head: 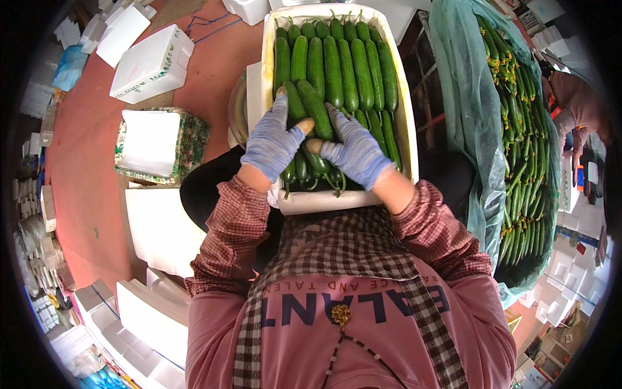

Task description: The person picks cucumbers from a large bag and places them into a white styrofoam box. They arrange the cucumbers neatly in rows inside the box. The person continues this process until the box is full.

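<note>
A white foam box (pixel 409 141) lined with paper stands before me, filled with green cucumbers (pixel 333 73) in lengthwise rows. My left hand (pixel 277 138), in a blue-and-white knit glove with tan fingertips, rests at the box's left side, its thumb and fingers around a cucumber (pixel 294 104) in the nearer row. In a matching glove, my right hand (pixel 352 146) touches the cucumber beside it (pixel 316 109) with fingers and thumb. Both of these cucumbers lean slightly on top of the layer. Stems of the nearest cucumbers point toward me at the near edge.
At the right, a long container lined with green plastic film (pixel 486 160) holds many cucumbers (pixel 522 160), some with yellow blossoms. White foam boxes (pixel 153 63) and a stack of white sheets (pixel 150 143) stand at the left. A person (pixel 578 104) bends at the far right.
</note>
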Demonstrator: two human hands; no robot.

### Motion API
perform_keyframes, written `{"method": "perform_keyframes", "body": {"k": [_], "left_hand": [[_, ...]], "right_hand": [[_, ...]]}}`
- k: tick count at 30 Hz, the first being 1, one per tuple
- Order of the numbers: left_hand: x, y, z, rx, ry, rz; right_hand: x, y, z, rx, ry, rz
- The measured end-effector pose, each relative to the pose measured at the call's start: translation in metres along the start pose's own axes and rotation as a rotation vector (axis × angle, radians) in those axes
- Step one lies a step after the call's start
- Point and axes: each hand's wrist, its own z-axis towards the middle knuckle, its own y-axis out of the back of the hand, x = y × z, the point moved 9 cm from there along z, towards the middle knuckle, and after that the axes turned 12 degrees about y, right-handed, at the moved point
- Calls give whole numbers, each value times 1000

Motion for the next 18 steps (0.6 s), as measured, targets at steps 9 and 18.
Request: {"method": "perform_keyframes", "body": {"k": [9,18], "left_hand": [[11,-6,2,83,114,-225],[-51,7,-36,-259,-437,274]], "right_hand": [[5,18,0,18,75,-88],[1,5,7,286,109,-180]]}}
